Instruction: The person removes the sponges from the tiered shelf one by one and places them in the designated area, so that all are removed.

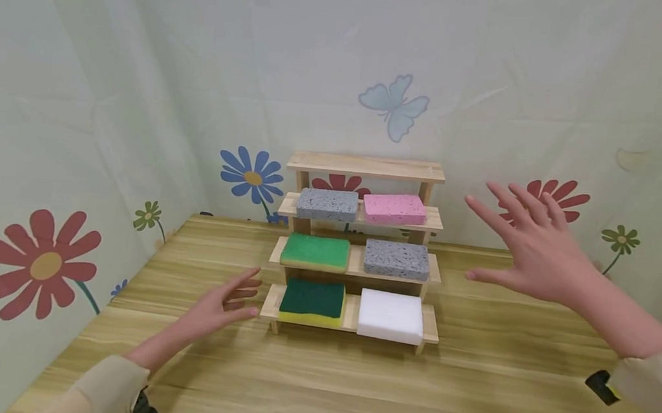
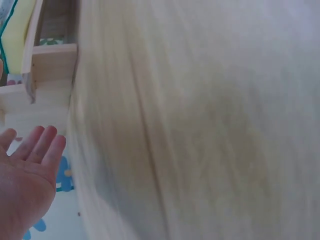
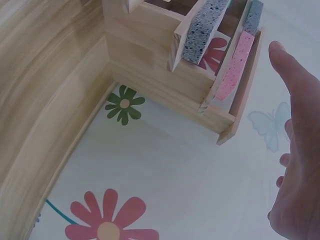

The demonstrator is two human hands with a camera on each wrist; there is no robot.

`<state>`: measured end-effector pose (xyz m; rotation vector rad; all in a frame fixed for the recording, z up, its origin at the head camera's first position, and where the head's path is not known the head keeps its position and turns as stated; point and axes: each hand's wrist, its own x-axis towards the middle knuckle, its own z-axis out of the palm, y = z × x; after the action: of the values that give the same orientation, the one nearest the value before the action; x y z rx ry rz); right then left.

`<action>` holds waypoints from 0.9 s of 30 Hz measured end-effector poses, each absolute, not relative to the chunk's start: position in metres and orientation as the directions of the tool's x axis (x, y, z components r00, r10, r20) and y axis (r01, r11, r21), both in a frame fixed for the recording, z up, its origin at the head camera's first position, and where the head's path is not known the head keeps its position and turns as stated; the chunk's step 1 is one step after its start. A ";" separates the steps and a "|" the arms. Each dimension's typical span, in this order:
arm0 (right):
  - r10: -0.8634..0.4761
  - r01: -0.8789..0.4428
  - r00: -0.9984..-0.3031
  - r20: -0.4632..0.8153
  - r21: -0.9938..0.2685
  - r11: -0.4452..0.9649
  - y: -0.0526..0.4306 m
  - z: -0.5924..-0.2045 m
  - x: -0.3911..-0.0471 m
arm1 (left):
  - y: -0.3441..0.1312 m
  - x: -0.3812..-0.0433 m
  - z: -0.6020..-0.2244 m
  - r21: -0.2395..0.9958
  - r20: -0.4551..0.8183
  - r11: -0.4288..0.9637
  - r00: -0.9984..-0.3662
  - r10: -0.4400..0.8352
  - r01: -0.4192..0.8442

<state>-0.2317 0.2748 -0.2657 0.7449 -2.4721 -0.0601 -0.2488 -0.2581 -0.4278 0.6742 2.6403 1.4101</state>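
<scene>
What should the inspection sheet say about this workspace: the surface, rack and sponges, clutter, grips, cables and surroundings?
Surface: table, wood-grained.
Job's things: wooden rack with four steps. Second from top: bluish-gray sponge left, pink sponge right. Third: green sponge left, speckled gray sponge right. Lowest: dark green and yellow sponge left, white block right.
Clutter: nothing seen.
Grips: left grip beside the rack's left side, holding nothing; right grip to the rack's right, fingers spread, holding nothing.
Cables: nothing seen.
Surroundings: pale backdrop with printed flowers and a blue butterfly.
</scene>
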 end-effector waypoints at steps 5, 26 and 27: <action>-0.535 -0.506 -0.685 0.495 0.205 0.838 0.265 -0.259 -0.237 | -0.252 -0.247 -0.433 0.860 0.094 0.423 -0.904 0.418 0.285; -0.553 -0.545 -0.665 0.501 0.180 0.819 0.234 -0.244 -0.261 | -0.238 -0.251 -0.450 0.943 0.033 0.293 -0.918 0.396 0.161; -0.552 -0.546 -0.670 0.497 0.174 0.820 0.231 -0.243 -0.263 | -0.238 -0.251 -0.450 0.947 0.029 0.285 -0.919 0.394 0.151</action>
<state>-0.2626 0.2315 -0.2434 0.8077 -2.4575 -0.0142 -0.2509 -0.2381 -0.4504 0.5057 2.3405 1.6880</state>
